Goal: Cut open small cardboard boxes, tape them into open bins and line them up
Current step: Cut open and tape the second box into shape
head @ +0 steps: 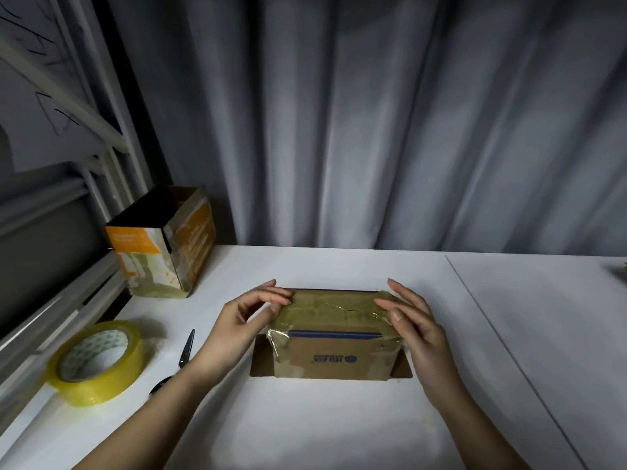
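Note:
A small brown cardboard box (334,337) with a blue stripe and shiny tape over its top stands upside down in the middle of the white table, its flaps spread flat beneath it. My left hand (247,315) touches the box's left top edge with its fingertips. Against the right end of the box my right hand (412,320) presses with straight fingers. An orange and white open bin (163,245), heavily taped, stands at the back left. A roll of yellow tape (98,362) lies at the near left, and black scissors (183,354) lie between the roll and my left forearm.
The white table (339,418) has a seam (509,347) running diagonally on the right. A grey curtain (373,113) hangs behind the table. A metal frame (68,96) and ledge run along the left edge.

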